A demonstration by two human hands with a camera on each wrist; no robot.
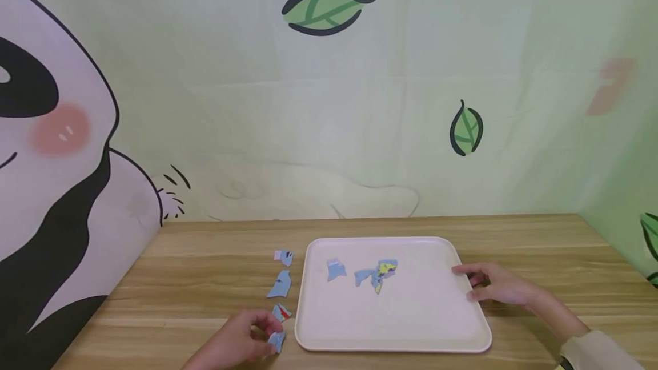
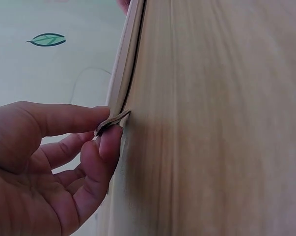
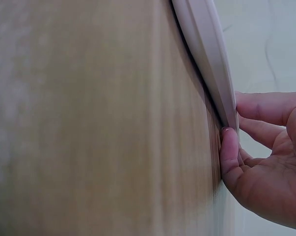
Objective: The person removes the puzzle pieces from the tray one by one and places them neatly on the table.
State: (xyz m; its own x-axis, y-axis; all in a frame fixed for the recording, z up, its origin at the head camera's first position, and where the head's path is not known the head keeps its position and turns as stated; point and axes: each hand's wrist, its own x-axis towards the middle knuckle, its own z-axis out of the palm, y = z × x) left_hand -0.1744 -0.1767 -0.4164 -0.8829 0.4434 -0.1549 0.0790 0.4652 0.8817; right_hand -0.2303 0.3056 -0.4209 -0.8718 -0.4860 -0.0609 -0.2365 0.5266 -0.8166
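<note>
A white tray (image 1: 411, 324) lies flat on the wood-grain tabletop (image 1: 205, 267). Just beyond the tray's near left corner, the left hand (image 1: 239, 338) pinches a small blue puzzle piece (image 1: 277, 341) between thumb and fingertip; the left wrist view shows this piece edge-on, so its printed face is hidden there. At the right side of the tray, the right hand (image 1: 496, 284) grips the rim, with the thumb and fingers bent about the edge.

Along the left side of the tray, outside it, three more pieces form a column with the held one. The piece with a red patch (image 1: 283, 313) lies nearest the left hand, the plain-looking blue piece (image 1: 280, 285) is farther up, and the pink-and-blue piece (image 1: 285, 257) is near the tray's far left corner.

Inside the tray, toward its far side, a pale-topped blue piece (image 1: 336, 270) sits by itself on the left. Right of it, near the tray's middle, is a blue-and-yellow cluster (image 1: 386, 269); how many pieces make it up cannot be told. Behind the tray rises a pale green backdrop (image 1: 231, 101) printed with a panda (image 1: 67, 204) and leaves (image 1: 466, 128).
</note>
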